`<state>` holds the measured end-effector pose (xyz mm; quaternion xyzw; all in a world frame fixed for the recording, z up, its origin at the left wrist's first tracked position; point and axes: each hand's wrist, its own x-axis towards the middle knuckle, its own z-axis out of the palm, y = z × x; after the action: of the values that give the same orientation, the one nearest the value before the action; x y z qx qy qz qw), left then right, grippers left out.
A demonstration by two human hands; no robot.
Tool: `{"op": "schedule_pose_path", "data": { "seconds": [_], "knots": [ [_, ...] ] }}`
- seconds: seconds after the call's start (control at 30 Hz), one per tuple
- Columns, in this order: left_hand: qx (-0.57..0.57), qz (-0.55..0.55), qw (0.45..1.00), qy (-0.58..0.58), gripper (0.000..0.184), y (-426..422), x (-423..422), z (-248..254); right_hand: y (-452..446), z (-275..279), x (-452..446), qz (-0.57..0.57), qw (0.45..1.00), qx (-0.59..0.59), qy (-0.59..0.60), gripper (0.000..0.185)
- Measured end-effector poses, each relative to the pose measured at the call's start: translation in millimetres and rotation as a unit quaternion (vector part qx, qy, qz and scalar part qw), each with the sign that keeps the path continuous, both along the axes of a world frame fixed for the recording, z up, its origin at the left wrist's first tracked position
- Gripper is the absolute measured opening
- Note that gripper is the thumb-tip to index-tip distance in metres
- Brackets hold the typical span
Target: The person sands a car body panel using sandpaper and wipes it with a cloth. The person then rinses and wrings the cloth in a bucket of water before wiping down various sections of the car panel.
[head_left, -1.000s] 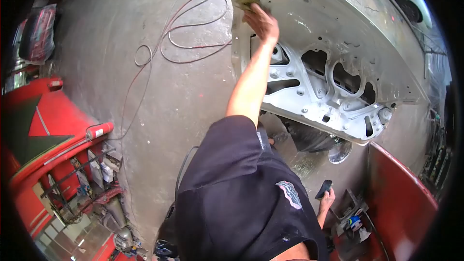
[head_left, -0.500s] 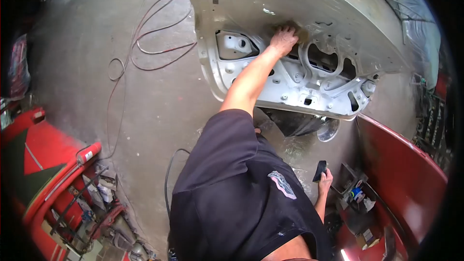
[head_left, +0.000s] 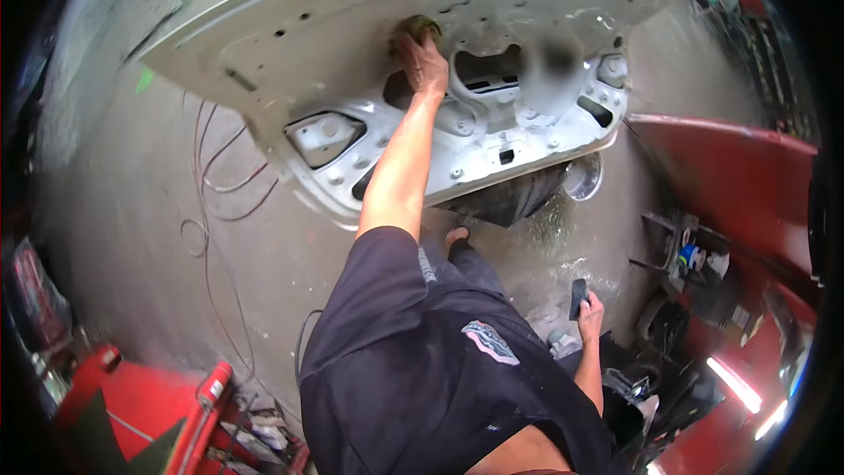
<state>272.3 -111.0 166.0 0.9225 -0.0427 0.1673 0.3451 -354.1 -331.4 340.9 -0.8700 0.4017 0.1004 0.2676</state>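
The left hand [head_left: 422, 69], which a second ago was at the left end of the pale metal panel [head_left: 343, 57], is now at its middle, just beyond the cut-outs [head_left: 488, 68], so the rubbing seems to have passed on from that end to the central stretch. Its fingers bend over a greenish pad [head_left: 425, 29] laid against the panel's surface, though how hard they squeeze cannot be told. The right hand [head_left: 592, 317], well apart on the near right, keeps its fingers closed about the lower part of a dark block [head_left: 578, 298].
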Motion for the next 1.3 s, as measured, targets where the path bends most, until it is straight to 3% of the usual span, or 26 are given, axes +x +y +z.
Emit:
{"op": "schedule_pose_path", "data": {
  "seconds": [0.13,0.23,0.3,0.37,0.47,0.57,0.7,0.77,0.87,0.9,0.97,1.03,1.1,1.13,1.23,1.3],
  "knots": [
    [0.029,-0.128,0.991,0.019,0.036,-78,0,-1,11,0,-48,-0.098,0.995,0.007,0.034,0.035],
    [0.093,-0.230,0.969,0.005,0.039,-139,13,-7,18,-25,-111,-0.076,0.994,-0.068,0.030,0.035],
    [0.114,-0.283,0.952,-0.009,0.039,-185,24,-8,44,-12,-111,-0.096,0.992,-0.073,0.035,0.037],
    [0.099,-0.305,0.947,-0.015,0.039,-228,33,-7,64,5,-108,-0.163,0.983,-0.002,0.088,0.038],
    [0.158,-0.408,0.899,-0.004,0.048,-270,37,-2,90,-7,-137,-0.172,0.985,-0.020,0.028,0.030],
    [0.264,-0.444,0.856,-0.011,0.052,-282,24,-7,101,-12,-153,-0.187,0.978,-0.017,0.093,0.028],
    [0.205,-0.489,0.847,-0.006,0.037,-241,10,-5,92,-32,-164,-0.164,0.983,0.014,0.085,0.030],
    [0.222,-0.522,0.820,-0.071,0.035,-217,-3,-6,79,-27,-133,-0.184,0.979,0.051,0.072,0.034],
    [0.250,-0.538,0.796,-0.119,0.040,-198,-39,-4,39,-64,-145,-0.119,0.989,0.059,0.063,0.034],
    [0.278,-0.526,0.787,-0.160,0.035,-190,-61,-11,24,-70,-137,-0.120,0.988,0.070,0.065,0.033],
    [0.326,-0.545,0.761,-0.132,0.020,-164,-104,-29,-1,-75,-129,-0.115,0.991,0.057,0.036,0.032],
    [0.296,-0.534,0.786,-0.098,0.022,-129,-148,-21,-20,-78,-125,-0.092,0.995,0.020,-0.029,0.033],
    [0.267,-0.509,0.819,-0.005,0.024,-107,-178,-26,-46,-73,-123,-0.094,0.991,0.097,-0.010,0.034],
    [0.270,-0.473,0.839,-0.017,0.027,-82,-183,-26,-50,-80,-127,-0.074,0.995,0.036,-0.048,0.034],
    [0.258,-0.379,0.885,-0.084,0.038,-35,-186,-28,-69,-84,-131,-0.060,0.989,0.116,-0.064,0.038],
    [0.311,-0.449,0.836,-0.056,0.038,4,-173,-34,-84,-88,-138,-0.055,0.989,0.140,-0.014,0.038]
  ]
}}
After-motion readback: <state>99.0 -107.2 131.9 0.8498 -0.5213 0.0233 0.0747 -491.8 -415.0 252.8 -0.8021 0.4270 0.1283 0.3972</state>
